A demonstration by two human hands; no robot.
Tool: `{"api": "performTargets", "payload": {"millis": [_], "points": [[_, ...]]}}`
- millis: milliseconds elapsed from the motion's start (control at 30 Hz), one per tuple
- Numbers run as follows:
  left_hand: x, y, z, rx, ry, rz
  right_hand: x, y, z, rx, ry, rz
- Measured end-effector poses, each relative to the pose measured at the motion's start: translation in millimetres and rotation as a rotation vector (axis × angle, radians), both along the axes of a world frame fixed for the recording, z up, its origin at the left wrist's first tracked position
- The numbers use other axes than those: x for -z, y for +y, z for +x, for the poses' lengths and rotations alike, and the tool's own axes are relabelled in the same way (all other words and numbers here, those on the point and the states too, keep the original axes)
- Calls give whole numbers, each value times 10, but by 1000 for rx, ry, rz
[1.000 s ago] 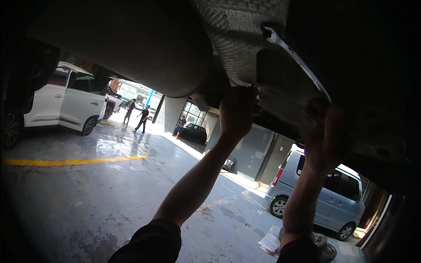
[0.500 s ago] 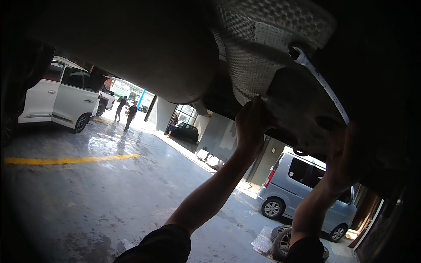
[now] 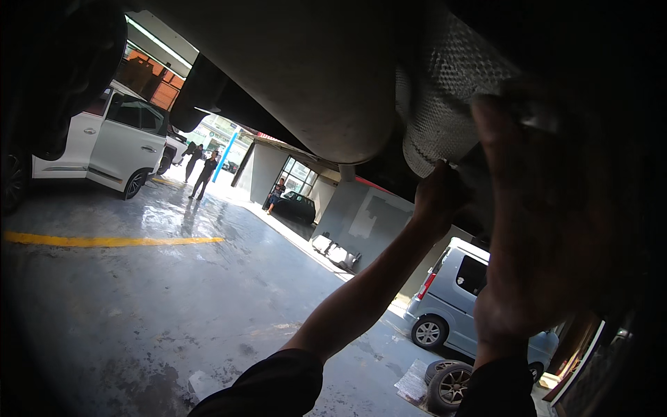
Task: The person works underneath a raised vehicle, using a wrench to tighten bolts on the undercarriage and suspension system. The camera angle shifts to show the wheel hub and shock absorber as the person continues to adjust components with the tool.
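at six o'clock on the shield [image 3: 451, 104], the left hand [image 3: 442, 198] apparently works the edge, next requiring steadiness; right hand [image 3: 538, 236] at the view's three o'clock; both grips indiscernible.

Head cam = L of a worn pair, wide fisheye. Sits below veh. underbody [image 3: 299, 83], near, filling approx. 10 to 1 o'clock; faces out across shop floor [image 3: 160, 299] at 8. Bkgd tilts: white car [image 3: 125, 149] at 9–10, well off, down to pale-blue van [image 3: 448, 295] at 4, mid-dist. R fingers [image 3: 492, 132] at 2, v. close to lens; L fingers [image 3: 439, 184] at 2–3, bit farther. Corners dark.
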State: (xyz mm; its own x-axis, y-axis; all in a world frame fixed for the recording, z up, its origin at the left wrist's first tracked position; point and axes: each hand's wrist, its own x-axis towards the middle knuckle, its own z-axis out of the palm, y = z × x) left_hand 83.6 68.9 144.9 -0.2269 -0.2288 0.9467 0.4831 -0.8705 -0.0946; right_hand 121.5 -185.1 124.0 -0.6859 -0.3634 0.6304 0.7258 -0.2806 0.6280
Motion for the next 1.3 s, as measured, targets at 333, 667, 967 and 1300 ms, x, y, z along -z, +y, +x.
{"api": "performTargets", "payload": {"millis": [333,667,967,1300], "points": [[-169,814,100,431,-103,90,-35,1512,-827,-943,-184,-525],[-139,612,-13,865,34,130,-4,2062,346,-1144,-80,-488],[-132,-190,105,1413,-169,-359,53,1677,1528,-532,324,258],[-43,71,-114,-68,5,107,-113,444,429,-528,-39,263]]}}
